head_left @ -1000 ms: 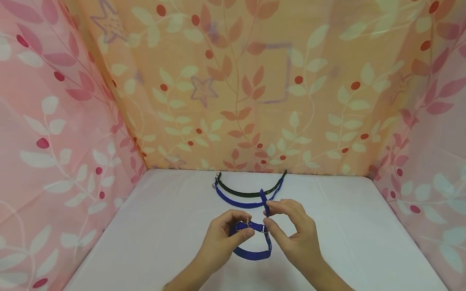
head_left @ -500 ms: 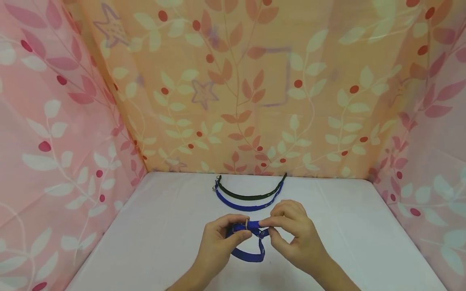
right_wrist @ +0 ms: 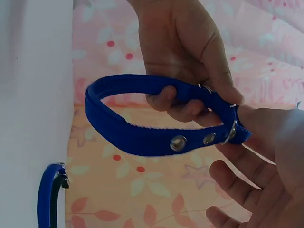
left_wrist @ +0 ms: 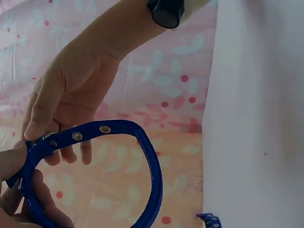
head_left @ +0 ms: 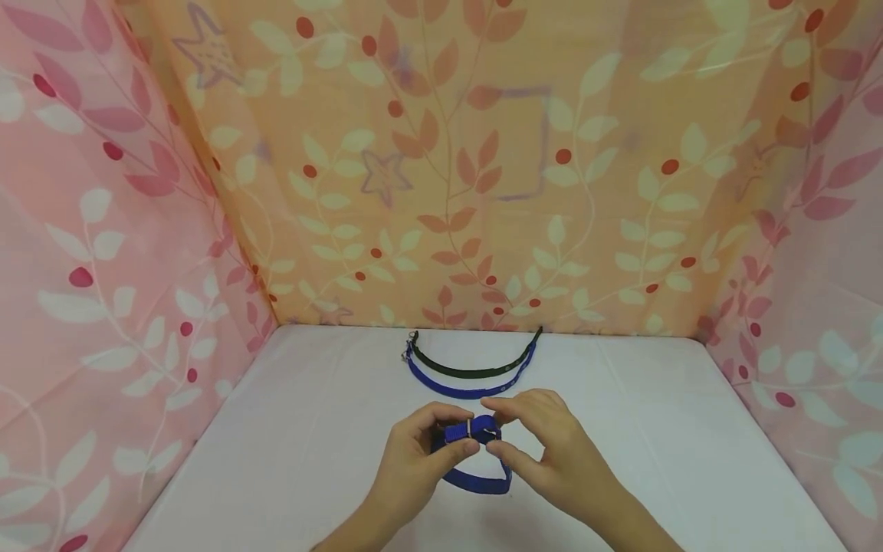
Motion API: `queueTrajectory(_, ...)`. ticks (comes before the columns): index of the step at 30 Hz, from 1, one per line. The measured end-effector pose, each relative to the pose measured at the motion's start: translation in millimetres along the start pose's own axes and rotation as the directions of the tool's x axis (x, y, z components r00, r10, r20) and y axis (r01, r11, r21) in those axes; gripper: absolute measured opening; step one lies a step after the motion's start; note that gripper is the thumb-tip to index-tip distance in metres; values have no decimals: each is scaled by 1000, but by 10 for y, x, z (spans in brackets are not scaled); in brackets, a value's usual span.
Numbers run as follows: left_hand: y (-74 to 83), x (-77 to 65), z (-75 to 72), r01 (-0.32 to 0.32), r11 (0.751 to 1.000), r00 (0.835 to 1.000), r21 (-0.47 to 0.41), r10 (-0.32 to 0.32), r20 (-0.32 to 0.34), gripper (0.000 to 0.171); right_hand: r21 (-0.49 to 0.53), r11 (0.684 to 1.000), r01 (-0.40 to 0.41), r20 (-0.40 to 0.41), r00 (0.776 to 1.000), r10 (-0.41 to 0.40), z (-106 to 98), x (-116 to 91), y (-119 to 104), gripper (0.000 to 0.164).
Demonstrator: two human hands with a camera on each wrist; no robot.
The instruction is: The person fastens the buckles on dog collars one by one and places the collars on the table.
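Observation:
A blue collar with metal eyelets hangs between both hands as a closed loop. My left hand grips it around the buckle, thumb in front and fingers behind. The strap end folds back leftward at a metal bar, between the left thumb and forefinger. On the right side of that fold, the thumb and forefinger of my right hand pinch the strap. Eyelets show along the band of the collar in the right wrist view. The loop of the collar stands out round in the left wrist view.
Farther back on the white table lie a blue collar and a dark green collar, curved side by side, with metal fittings at their left ends. A floral curtain encloses the table at the back and sides.
The right hand has brought the strap end down from upright and over to the left, where it now lies folded at the buckle. The left hand keeps its grip.

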State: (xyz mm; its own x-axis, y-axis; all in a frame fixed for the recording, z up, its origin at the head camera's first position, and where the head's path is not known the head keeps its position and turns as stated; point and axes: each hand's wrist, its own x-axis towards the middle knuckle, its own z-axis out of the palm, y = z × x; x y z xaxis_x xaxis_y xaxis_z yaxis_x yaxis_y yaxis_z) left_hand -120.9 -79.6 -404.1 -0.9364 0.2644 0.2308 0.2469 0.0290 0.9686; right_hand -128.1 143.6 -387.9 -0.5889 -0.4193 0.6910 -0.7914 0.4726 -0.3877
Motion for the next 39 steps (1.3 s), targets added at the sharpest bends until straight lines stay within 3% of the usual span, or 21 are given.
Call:
queueTrajectory(4, 6, 6, -25, 1, 1000, 1000, 22, -1, -12, 27, -19, 1000, -14, 7, 1000, 14, 18, -5, -15, 57)
queueTrajectory(11, -12, 54, -126, -128, 978, 987, 162, 141, -71, 17, -17, 999, -42, -51, 998, 41, 18, 11, 1, 68)
queueTrajectory(15, -5, 67, -167, -118, 975, 987, 186, 136, -86, 15, -9, 999, -54, -51, 997, 53, 20, 15, 4, 63)
queueTrajectory(24, 57, 72, -264, -67, 978, 983, 198, 98, -154, 18, -14, 997, -82, -53, 995, 81, 16, 17, 28, 56)
queueTrajectory(31, 83, 76, -317, -105, 980, 968, 171, 140, -206, 20, -9, 987, -159, -13, 987, 159, 11, 0, 35, 46)
queueTrajectory(36, 114, 78, -334, -129, 983, 960, 133, 157, -231, 20, 9, 986, -165, -17, 986, 165, 11, -4, 51, 43)
queueTrajectory(39, 115, 78, -298, -113, 991, 961, 76, 128, -243, 25, 49, 983, -177, -30, 984, 178, 15, 0, 51, 41)
